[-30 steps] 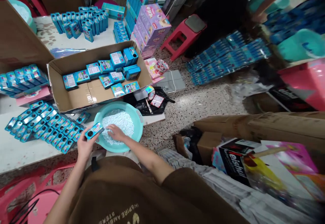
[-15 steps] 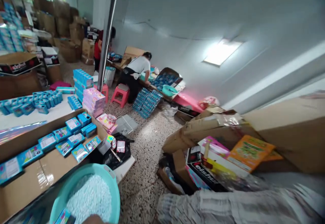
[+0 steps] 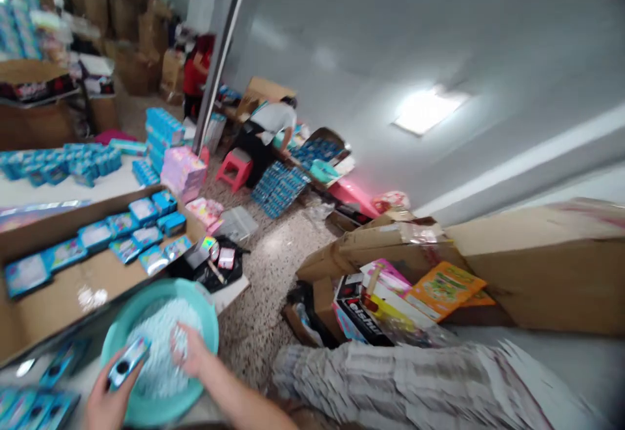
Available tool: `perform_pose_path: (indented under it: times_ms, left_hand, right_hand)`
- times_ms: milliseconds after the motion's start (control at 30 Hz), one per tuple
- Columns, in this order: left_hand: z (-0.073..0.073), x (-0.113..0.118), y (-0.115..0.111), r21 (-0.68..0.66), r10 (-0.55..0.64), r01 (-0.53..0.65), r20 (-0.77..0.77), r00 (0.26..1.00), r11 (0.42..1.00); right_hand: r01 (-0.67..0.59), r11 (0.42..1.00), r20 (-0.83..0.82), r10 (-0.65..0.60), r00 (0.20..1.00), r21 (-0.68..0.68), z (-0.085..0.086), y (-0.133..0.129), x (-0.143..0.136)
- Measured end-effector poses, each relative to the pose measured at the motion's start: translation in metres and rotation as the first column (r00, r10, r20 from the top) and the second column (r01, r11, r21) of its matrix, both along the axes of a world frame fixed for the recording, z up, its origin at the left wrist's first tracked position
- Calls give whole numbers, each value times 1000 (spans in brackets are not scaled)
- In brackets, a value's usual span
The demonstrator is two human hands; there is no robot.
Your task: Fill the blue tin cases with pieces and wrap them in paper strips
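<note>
My left hand [image 3: 108, 394] grips a small blue box [image 3: 129, 362] with a dark round opening, over the left side of a turquoise basin [image 3: 209, 326]. Inside the basin lies a heap of small pale blue-white pieces [image 3: 163, 358]. My right hand [image 3: 190, 350] is at the right part of the heap, its fingers curled around some of the pieces. Behind the basin, a long open carton [image 3: 61, 303] holds several blue boxes [image 3: 95, 235].
More blue boxes [image 3: 36, 407] lie at the lower left. Cartons and packaging [image 3: 361, 309] stand to the right, beside a stack of grey-white sheets [image 3: 390, 381]. Two people work in the back near a red stool [image 3: 235, 168] and a metal pole [image 3: 219, 59].
The view has tilted down, so the basin shows higher up. Both hands have come into fuller view, the left with the blue box, the right at the pale pieces.
</note>
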State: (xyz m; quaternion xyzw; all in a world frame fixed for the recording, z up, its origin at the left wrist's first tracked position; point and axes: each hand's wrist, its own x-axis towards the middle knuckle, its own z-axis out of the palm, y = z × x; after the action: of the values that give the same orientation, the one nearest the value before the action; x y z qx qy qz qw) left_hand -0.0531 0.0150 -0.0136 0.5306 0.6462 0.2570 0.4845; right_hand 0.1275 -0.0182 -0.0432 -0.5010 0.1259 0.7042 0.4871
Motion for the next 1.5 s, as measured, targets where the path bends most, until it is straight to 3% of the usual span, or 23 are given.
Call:
perform_pose_path:
  times_ms: [100, 167, 400, 600, 833, 1000, 1200, 1333, 1500]
  left_hand:
    - [9, -2, -7, 191, -101, 91, 44, 994, 977]
    - [10, 2, -9, 243, -181, 174, 6, 984, 954]
    - [15, 20, -22, 326, -389, 396, -89, 917, 858]
    - [14, 29, -22, 288, -369, 382, -102, 924, 878]
    - [12, 30, -18, 269, -358, 370, -92, 929, 889]
    - [13, 31, -15, 245, -357, 363, -72, 931, 899]
    - [22, 33, -10, 289, -375, 394, -119, 919, 873]
    - [26, 36, -10, 304, -405, 436, -160, 900, 847]
    - [22, 38, -12, 267, -364, 379, -104, 925, 886]
  right_hand:
    - [142, 985, 11, -144, 990, 94, 35, -5, 3]
    - [198, 972, -7, -199, 980, 125, 53, 0, 4]
    - [294, 900, -10, -307, 952, 322, 82, 13, -22]
    - [255, 880, 150, -338, 929, 400, 84, 16, -44]
    - [215, 903, 222, -312, 924, 373, 86, 19, -46]
    - [192, 870, 270, -340, 901, 455, 90, 20, -49]
    - [176, 854, 339, -372, 864, 489, 92, 20, -49]
    - [222, 863, 362, -406, 839, 454, 88, 21, -47]
    - [208, 883, 399, -386, 832, 421, 86, 21, -46]
